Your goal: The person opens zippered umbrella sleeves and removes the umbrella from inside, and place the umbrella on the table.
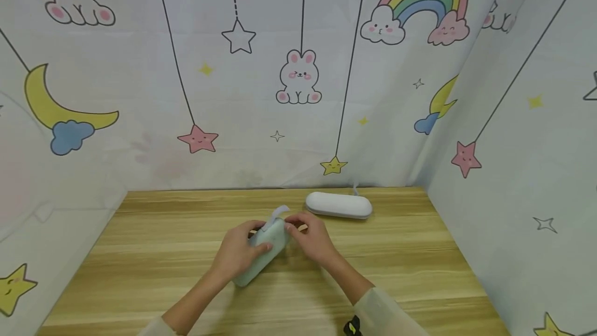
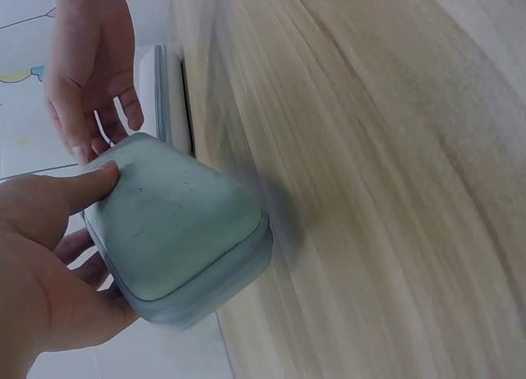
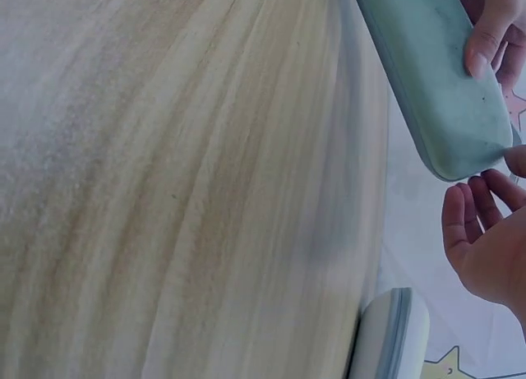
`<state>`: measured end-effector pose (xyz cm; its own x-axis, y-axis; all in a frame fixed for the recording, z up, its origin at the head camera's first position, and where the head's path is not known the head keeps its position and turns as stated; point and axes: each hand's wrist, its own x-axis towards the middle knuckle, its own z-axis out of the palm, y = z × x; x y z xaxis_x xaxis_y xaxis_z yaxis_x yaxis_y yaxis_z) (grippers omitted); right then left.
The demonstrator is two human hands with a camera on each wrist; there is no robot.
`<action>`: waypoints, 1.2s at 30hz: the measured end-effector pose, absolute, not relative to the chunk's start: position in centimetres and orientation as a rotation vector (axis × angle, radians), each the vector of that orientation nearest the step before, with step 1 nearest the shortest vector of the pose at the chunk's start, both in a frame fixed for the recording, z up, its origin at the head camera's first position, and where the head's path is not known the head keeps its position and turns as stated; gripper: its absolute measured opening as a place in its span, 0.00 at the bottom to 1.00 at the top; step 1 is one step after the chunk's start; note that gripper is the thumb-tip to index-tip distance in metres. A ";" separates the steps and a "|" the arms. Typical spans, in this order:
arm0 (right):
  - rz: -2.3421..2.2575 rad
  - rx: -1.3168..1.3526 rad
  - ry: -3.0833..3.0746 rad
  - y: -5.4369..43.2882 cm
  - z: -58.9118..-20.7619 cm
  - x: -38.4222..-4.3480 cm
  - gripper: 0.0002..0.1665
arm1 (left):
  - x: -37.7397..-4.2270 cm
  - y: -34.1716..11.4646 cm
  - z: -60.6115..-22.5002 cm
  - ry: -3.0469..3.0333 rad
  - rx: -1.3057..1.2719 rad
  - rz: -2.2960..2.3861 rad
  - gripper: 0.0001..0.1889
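Observation:
A pale green oblong case (image 1: 280,235) with rounded corners is held tilted over the table, a light strap loop (image 1: 278,211) rising from its far end. My left hand (image 1: 238,250) grips its side, with the thumb across the broad face; in the left wrist view the case (image 2: 173,223) shows a seam around its edge. At the far end, my right hand (image 1: 314,237) pinches the corner with thumb and fingertips. From the right wrist view, those fingertips (image 3: 483,188) meet the end of the case (image 3: 444,91). Whether they hold a zip pull is hidden.
A white oblong case (image 1: 339,205) of similar shape lies at the back of the wood-grain table (image 1: 186,237), right of the hands, with a strap behind it. Printed cloth (image 1: 261,159) hangs along the back and sides. A small black item (image 1: 353,325) shows by the right sleeve.

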<state>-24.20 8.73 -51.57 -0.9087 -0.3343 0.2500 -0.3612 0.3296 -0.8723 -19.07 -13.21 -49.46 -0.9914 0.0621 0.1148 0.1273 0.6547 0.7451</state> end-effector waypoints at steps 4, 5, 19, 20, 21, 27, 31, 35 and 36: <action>1.653 0.692 -2.537 8.6 -51.3 -24.2 0.09 | -19.2 -13.3 -49.6 -2.798 -0.212 -1.154 0.28; 1.650 0.696 -2.542 8.6 -51.3 -24.2 0.09 | -19.2 -13.3 -49.6 -2.804 -0.221 -1.130 0.28; 1.528 0.779 -2.612 8.0 -51.2 -24.4 0.06 | -19.3 -13.6 -50.1 -2.890 -0.386 -0.786 0.28; 1.520 0.780 -2.619 8.0 -51.3 -24.5 0.06 | -19.3 -13.6 -50.2 -2.893 -0.391 -0.776 0.28; 1.509 0.787 -2.621 8.0 -51.3 -24.5 0.06 | -19.3 -13.6 -50.2 -2.893 -0.399 -0.766 0.28; 1.453 0.847 -2.621 8.0 -51.7 -24.7 0.04 | -19.3 -13.7 -50.3 -2.911 -0.451 -0.740 0.27; 1.413 0.873 -2.625 8.0 -51.8 -24.6 0.02 | -19.4 -13.7 -50.4 -2.917 -0.479 -0.735 0.26; 1.374 0.897 -2.632 8.1 -51.9 -24.7 0.03 | -19.5 -13.6 -50.5 -2.919 -0.502 -0.685 0.26; 1.361 0.905 -2.638 8.1 -52.0 -24.8 0.03 | -19.5 -13.6 -50.4 -2.920 -0.506 -0.671 0.26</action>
